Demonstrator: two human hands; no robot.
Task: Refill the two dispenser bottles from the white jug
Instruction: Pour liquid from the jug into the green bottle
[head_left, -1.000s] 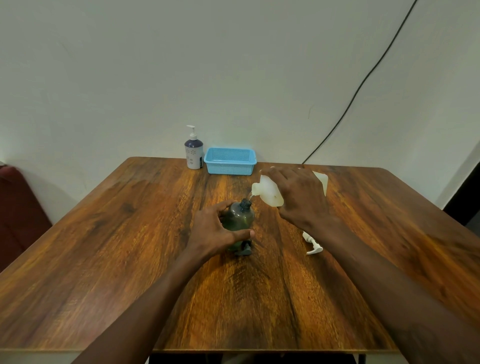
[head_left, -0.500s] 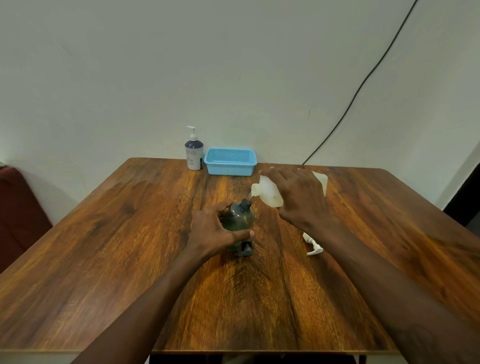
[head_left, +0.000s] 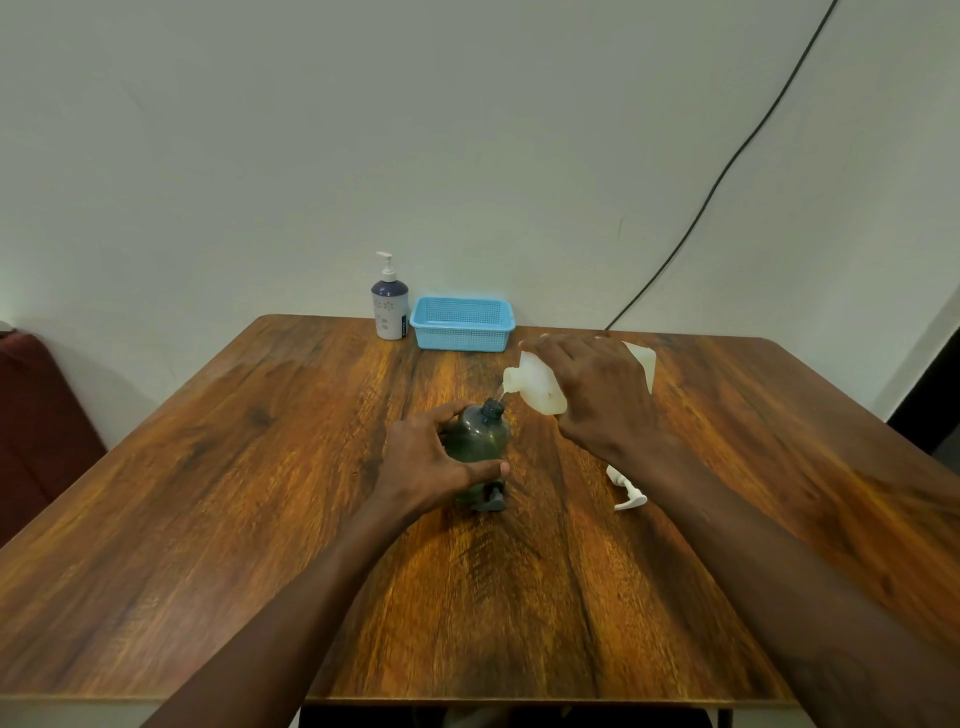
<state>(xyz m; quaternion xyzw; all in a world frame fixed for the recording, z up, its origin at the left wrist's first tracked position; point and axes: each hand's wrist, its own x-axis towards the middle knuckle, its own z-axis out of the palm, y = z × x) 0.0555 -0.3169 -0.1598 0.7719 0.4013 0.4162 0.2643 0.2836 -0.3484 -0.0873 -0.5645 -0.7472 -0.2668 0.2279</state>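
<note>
A dark green dispenser bottle (head_left: 480, 434) stands upright mid-table with its neck uncapped. My left hand (head_left: 423, 465) grips its body from the left. My right hand (head_left: 597, 395) holds the white jug (head_left: 535, 387) tipped to the left, its mouth just above the bottle's neck, and a thin stream runs from jug to bottle. A dark pump head (head_left: 491, 499) lies on the table in front of the green bottle. A second dispenser bottle (head_left: 389, 306), white and navy with a white pump, stands at the back by the wall.
A light blue mesh basket (head_left: 462, 323) sits at the table's far edge beside the white and navy bottle. A white pump head (head_left: 628, 491) lies on the wooden table (head_left: 234, 467) under my right forearm. A black cable (head_left: 727, 166) runs down the wall.
</note>
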